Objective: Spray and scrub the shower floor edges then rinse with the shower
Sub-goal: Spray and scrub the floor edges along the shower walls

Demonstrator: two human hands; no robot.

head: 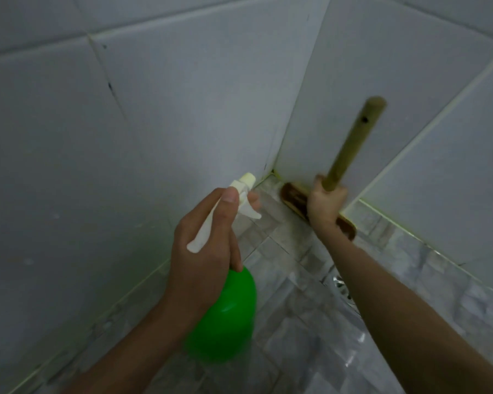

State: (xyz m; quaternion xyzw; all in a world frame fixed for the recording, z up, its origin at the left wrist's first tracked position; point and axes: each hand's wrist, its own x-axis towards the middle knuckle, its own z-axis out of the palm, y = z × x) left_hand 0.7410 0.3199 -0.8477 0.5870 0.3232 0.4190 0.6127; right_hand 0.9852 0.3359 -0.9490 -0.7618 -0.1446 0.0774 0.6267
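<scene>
green plastic showed below the left hand (208, 245): the spray bottle (225, 314) hung tilted above the shower floor (296, 322), its pale nozzle pointing toward the corner. the fingers were wrapped round the bottle's neck, the thumb lay along the top of the white trigger head (241, 194), and one fingertip curled onto the trigger. the right hand (326, 206) gripped the scrub brush (350, 143) low on its wooden handle, all fingers closed round the stick with no gap between them. the brown brush head (292, 199) sat on the floor edge against the base of the right wall tile (410, 81), just beside the corner. a metal drain (339, 284) showed beside the right forearm.
</scene>
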